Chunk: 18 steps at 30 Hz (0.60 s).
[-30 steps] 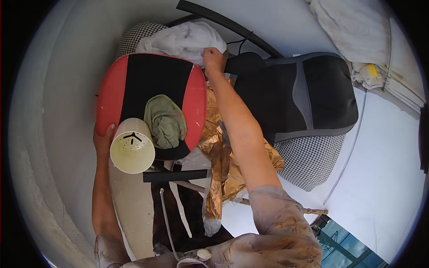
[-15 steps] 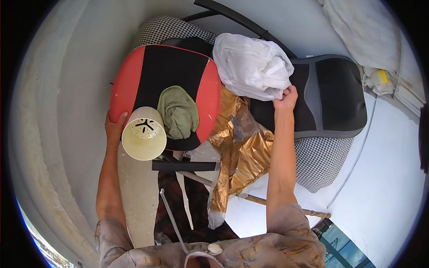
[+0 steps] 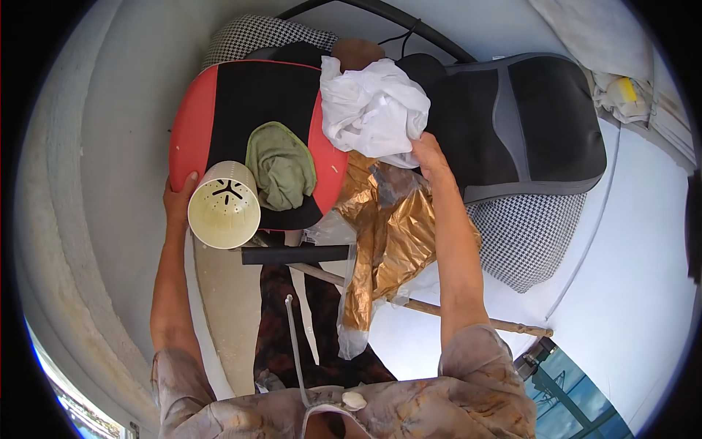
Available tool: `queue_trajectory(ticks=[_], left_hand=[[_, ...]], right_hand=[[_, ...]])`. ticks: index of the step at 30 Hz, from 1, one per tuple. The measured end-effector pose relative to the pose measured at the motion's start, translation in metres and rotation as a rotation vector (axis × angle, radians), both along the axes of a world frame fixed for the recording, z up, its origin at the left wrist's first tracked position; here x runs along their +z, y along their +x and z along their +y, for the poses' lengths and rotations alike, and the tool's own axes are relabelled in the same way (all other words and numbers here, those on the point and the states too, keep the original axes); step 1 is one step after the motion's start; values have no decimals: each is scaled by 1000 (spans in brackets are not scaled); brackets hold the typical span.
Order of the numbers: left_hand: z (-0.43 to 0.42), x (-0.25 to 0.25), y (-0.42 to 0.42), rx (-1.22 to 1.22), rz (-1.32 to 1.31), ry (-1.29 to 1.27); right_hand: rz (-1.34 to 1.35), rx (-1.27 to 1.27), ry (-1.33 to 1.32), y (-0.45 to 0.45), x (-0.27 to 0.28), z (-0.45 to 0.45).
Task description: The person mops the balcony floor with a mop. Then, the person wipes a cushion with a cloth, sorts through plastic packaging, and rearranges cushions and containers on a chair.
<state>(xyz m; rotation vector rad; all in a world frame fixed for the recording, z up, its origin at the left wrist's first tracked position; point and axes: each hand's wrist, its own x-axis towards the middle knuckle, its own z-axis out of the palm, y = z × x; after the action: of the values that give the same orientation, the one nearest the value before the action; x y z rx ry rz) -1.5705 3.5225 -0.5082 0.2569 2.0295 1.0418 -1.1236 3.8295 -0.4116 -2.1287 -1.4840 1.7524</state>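
Note:
My left hand [image 3: 178, 197] grips the left edge of a red and black padded seat [image 3: 263, 95], its thumb on top and its other fingers hidden. Beside that thumb is a cream plastic pot [image 3: 225, 227] with holes in its bottom, tilted with its mouth toward me. A crumpled green cloth [image 3: 281, 172] lies on the padded seat. In my right hand [image 3: 430, 157] is the lower right corner of a crumpled white plastic bag [image 3: 374, 110], pinched between closed fingers. The bag overlaps the seat's right side.
A black and grey padded backrest cushion [image 3: 556, 124] lies right, over a houndstooth cushion [image 3: 530, 241]. Gold plastic wrapping [image 3: 395, 227] hangs between my arms. A black padded bar [image 3: 292, 254] and a wooden stick [image 3: 482, 316] cross below. A curved black tube [image 3: 395, 22] runs behind.
My right hand has drawn the white bag left, farther over the padded seat. More of the backrest cushion and a brown object behind the bag now show. My left hand keeps its grip.

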Motion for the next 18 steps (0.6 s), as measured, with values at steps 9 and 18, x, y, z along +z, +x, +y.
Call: queue_trajectory(ticks=[9,18], left_hand=[[-8,-20,-6,39,-72,-45],[-4,-6,-3,34,-168,-34]], right_hand=[[23,-223,1031,41,60,-54],[167,-444,975,67,87,-102]])
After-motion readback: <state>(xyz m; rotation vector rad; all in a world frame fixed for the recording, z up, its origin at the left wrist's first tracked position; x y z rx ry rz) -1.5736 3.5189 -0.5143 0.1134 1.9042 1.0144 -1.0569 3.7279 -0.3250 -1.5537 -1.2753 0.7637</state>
